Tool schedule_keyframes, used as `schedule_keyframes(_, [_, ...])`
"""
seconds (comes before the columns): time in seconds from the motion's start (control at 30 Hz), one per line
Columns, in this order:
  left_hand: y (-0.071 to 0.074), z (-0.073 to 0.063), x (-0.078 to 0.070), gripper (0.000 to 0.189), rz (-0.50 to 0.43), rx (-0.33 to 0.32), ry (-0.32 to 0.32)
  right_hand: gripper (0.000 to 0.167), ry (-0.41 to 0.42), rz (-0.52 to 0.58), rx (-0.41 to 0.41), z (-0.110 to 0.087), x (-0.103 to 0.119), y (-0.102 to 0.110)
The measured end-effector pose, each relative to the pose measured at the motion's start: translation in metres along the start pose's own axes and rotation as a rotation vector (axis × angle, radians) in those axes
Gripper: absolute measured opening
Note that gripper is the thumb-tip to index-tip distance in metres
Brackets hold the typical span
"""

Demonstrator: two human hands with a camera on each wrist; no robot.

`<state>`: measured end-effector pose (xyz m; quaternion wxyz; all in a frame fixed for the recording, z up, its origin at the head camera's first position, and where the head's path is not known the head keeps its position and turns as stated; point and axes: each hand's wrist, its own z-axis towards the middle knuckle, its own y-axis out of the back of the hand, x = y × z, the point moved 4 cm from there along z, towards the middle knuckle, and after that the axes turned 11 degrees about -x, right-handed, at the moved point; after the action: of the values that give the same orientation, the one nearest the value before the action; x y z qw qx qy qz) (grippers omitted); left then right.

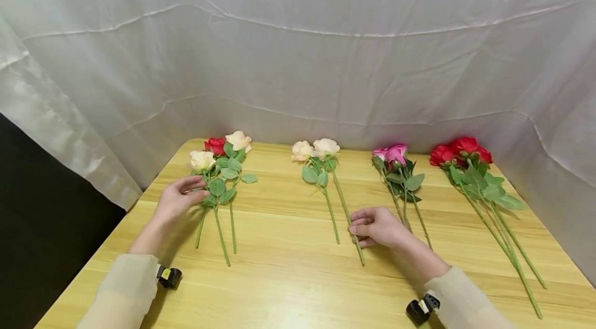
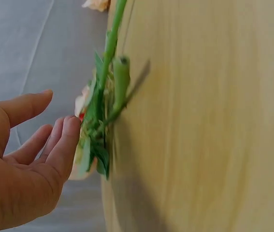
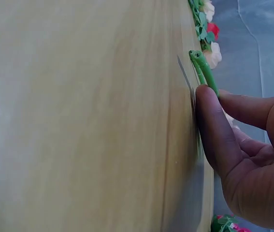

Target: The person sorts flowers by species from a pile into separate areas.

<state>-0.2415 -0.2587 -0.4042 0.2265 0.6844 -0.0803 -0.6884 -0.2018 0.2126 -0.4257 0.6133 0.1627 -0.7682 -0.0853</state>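
Presently, the hands are apart. The right hand (image 1: 376, 226) pinches the slim green stem (image 1: 343, 199) of a ruffled cream rose, apparently fabric (image 1: 327, 147), lying mid-table on yellow wood-grain boarding (image 1: 279, 230). The grip is near the stem's lower end; if raised, the bloom could swing or droop. Its head adjoins a ruffled peach rose (image 1: 302, 151), so snagged leaves could drag both. The right wrist lies by the lower stems of the dark-leaved magenta roses (image 1: 397, 155); a sideways sweep could displace them. The left hand (image 1: 179, 198), fingers loosely extended, is beside a leafy cluster of cream and red roses (image 1: 229, 173); contact unconfirmed, though hasty closing could crush foliage.
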Motion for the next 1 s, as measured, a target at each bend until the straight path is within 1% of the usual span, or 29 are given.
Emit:
schedule_keyframes(0.13, [0.004,0.007,0.009,0.068,0.000,0.003,0.048,0.040,0.016,-0.004,0.012,0.001,0.002,-0.001])
schedule_keyframes(0.27, [0.004,0.013,0.013,0.068,-0.043,0.019,0.090,0.040,0.028,-0.014,0.017,-0.001,0.003,-0.001])
schedule_keyframes(0.33, [0.002,0.017,0.013,0.066,-0.071,0.030,0.114,0.040,0.033,-0.017,0.020,-0.001,0.003,-0.001])
schedule_keyframes(0.47, [-0.003,0.025,0.012,0.063,-0.091,0.049,0.152,0.041,0.042,-0.018,0.027,-0.001,0.003,-0.001])
schedule_keyframes(0.53, [-0.007,0.029,0.011,0.062,-0.114,0.057,0.172,0.041,0.049,-0.020,0.029,-0.001,0.002,-0.001])
schedule_keyframes(0.67, [-0.010,0.033,0.009,0.060,-0.151,0.043,0.198,0.041,0.051,-0.020,0.030,-0.001,0.001,-0.001])
schedule_keyframes(0.73, [-0.011,0.033,0.007,0.060,-0.154,0.021,0.201,0.041,0.049,-0.017,0.032,-0.001,0.001,-0.002])
schedule_keyframes(0.8, [-0.011,0.029,0.006,0.059,-0.148,0.005,0.196,0.041,0.047,-0.013,0.035,0.000,0.001,-0.003])
schedule_keyframes(0.9, [-0.014,0.021,0.004,0.058,-0.110,0.011,0.170,0.041,0.042,-0.013,0.039,0.000,0.001,-0.004])
schedule_keyframes(1.0, [-0.021,0.011,0.000,0.059,-0.085,0.032,0.149,0.040,0.052,-0.018,0.043,0.001,0.002,-0.002])
